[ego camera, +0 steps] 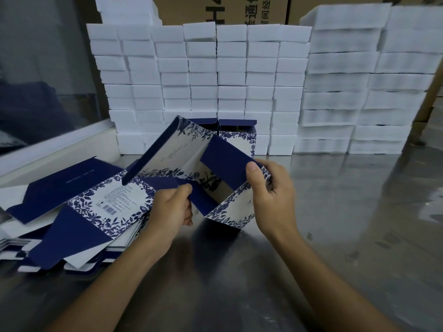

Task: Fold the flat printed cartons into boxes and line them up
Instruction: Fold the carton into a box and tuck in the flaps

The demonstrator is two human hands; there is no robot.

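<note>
Two finished blue-and-white floral printed boxes point(237, 136) stand side by side at the far edge of the steel table point(359, 212), against the wall of white foam blocks point(203, 80). A thick pile of flat printed cartons point(79, 212) waits at my near left, so most of the work is left. My left hand point(171, 208) pinches a navy flap, my right hand point(271, 188) is clamped on the side panel of the half-opened floral carton point(191, 168), held above the table's middle, its long axis running near-right to far-left.
</note>
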